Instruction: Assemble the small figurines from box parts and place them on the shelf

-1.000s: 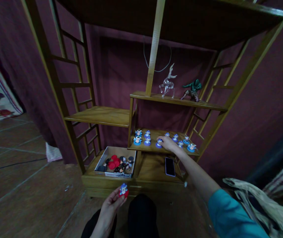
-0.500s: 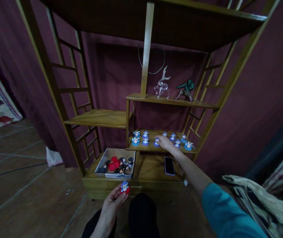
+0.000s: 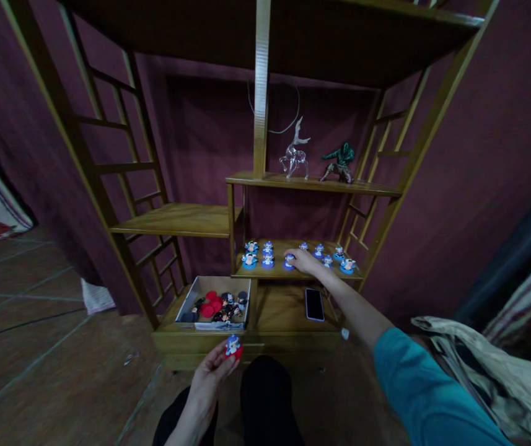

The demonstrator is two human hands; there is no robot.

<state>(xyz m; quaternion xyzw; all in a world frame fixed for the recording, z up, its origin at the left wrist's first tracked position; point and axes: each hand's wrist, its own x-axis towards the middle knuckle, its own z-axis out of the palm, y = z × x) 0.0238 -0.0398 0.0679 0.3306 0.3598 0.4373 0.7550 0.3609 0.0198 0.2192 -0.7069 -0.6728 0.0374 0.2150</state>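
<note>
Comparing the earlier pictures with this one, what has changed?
Only the camera's view has shifted; nothing was visibly moved, picked up or let go. The left hand still holds the red-based figurine, and the right hand remains at a purple figurine on the shelf. The box and phone stay put.

Left grip [image 3: 207,378] holds one figurine [image 3: 233,345]; right grip [image 3: 307,260] touches another figurine [image 3: 288,264].

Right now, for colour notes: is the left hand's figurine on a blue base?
No, the left hand holds a figurine on a red base.
</note>
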